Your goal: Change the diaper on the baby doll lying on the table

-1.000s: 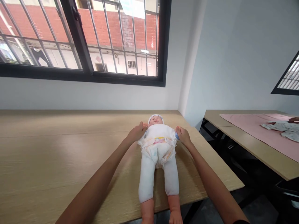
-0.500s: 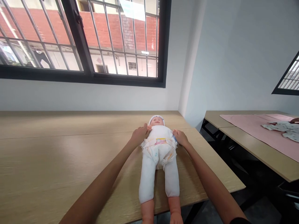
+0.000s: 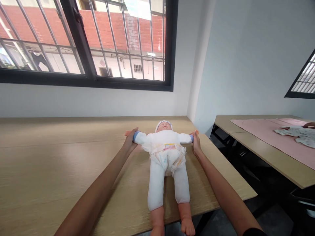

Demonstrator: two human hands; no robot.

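- Two wooden tables fill the room: mine, a long table (image 3: 61, 164) under the barred window (image 3: 83, 42), and a second table (image 3: 270, 154) off to my right across a gap.
- On that second table lies a pink cloth (image 3: 265, 131), with a small printed garment (image 3: 295, 132) spread on it; another person's hand (image 3: 309, 125) shows at the far right edge, at the garment's far end.
- On my table, near its right end, a baby doll (image 3: 167, 154) lies on its back, head toward the wall, arms stretched straight out to each side, bare feet at the near edge.
- It wears a white suit, a white cap and a diaper (image 3: 168, 155) around the waist.
- My left hand (image 3: 130, 141) is closed around the doll's wrist at the blue cuff, on the left of the picture, fingers wrapped over it.
- My right hand (image 3: 196, 142) meets the doll's other wrist at its blue cuff, fingers together along it; whether they clamp it I cannot tell.
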